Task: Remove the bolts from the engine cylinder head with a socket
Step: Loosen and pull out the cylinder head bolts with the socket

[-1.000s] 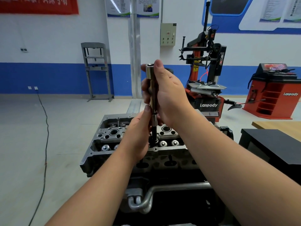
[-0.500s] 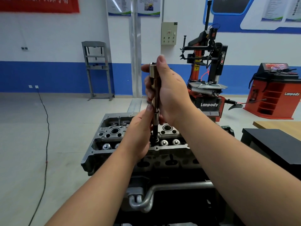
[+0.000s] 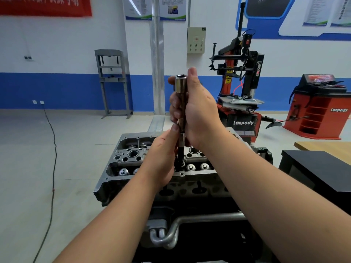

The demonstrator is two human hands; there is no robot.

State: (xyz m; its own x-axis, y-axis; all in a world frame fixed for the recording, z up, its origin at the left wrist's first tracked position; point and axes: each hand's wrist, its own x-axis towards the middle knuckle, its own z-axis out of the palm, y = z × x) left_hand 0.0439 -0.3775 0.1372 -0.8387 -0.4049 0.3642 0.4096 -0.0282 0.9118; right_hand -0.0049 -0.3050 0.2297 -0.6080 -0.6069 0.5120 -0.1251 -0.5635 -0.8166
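Standing: cylinder head (image 3: 121,166) is seen below both hands.
Socket: long socket (image 3: 181,103) is held upright, its lower end set on a bolt (image 3: 182,164) in the head.
Right hand (image 3: 197,109): grip is wrapped around the socket's upper part.
Left hand (image 3: 161,158): fingers are curled around its lower shaft.

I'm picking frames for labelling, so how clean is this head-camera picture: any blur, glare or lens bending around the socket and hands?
Head view: the socket, right hand and left hand look sharp, without motion smear; the cylinder head is evenly lit; white glare streaks cross the wall poster; wide-angle bending curves the blue wall stripe and stretches the forearms near the bottom edge.
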